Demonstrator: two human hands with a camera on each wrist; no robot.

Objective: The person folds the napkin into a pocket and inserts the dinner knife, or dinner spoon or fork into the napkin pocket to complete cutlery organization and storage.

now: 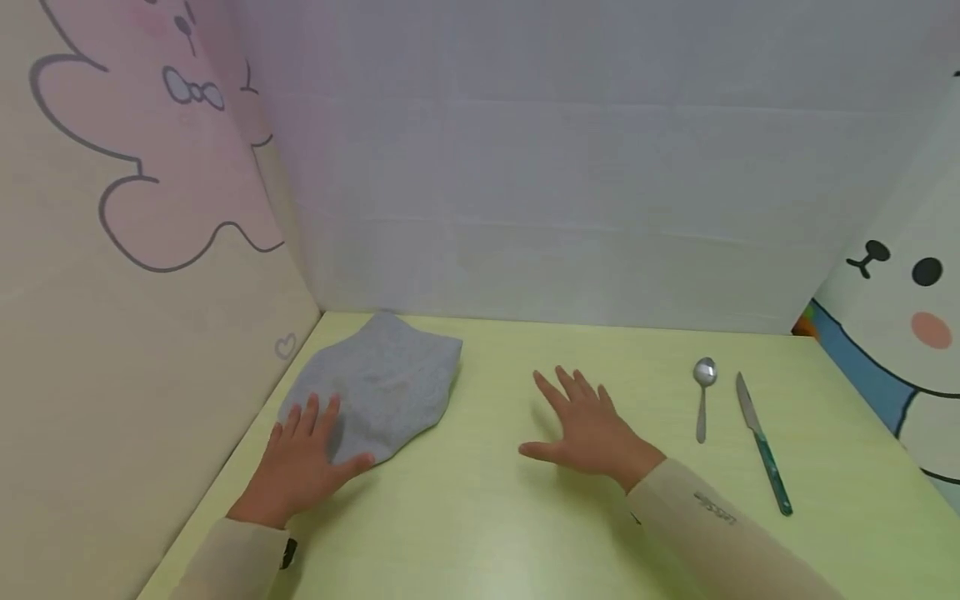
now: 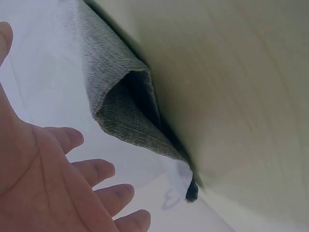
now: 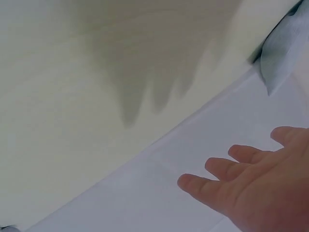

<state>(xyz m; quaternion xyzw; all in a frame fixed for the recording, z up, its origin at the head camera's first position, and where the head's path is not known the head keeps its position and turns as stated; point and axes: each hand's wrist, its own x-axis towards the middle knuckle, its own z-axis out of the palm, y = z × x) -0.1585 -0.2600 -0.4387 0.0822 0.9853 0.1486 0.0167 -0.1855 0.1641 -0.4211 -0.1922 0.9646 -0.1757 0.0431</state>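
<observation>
1. One pink cartoon figure (image 1: 180, 158) is printed on the left wall (image 1: 150, 375), up and to the left of the left grip (image 1: 300, 479).
2. The left grip is released: its fingers are straight, the thumb stretches out to the right, and it holds nothing. It comes out of a pale left sleeve (image 1: 232, 562) with a small black piece (image 1: 288, 553) at the cuff.
3. The grey cloth (image 1: 382, 375) lies on the counter (image 1: 480, 525), ahead and slightly right of the left grip. From the head view the fingertips overlap its near left edge; the left wrist view shows the grip apart from the cloth, whose raised fold forms a dark hollow.
4. Ahead of both grips, a pale, creased backdrop (image 1: 525, 167) rises behind the counter.
5. The right grip (image 1: 588, 433) is released too, fingers fanned, thumb pointing left, with nothing in it. Its finger-shaped shadow falls on the counter, and the cloth is well apart, ahead and to its left.
6. The metal spoon (image 1: 702, 404) lies right of the right grip, bowl pointing away.
7. The green-handled knife (image 1: 759, 437) lies farther right of that grip, blade pointing away.
8. The white cartoon face (image 1: 892, 333) is farthest right of the right grip.
</observation>
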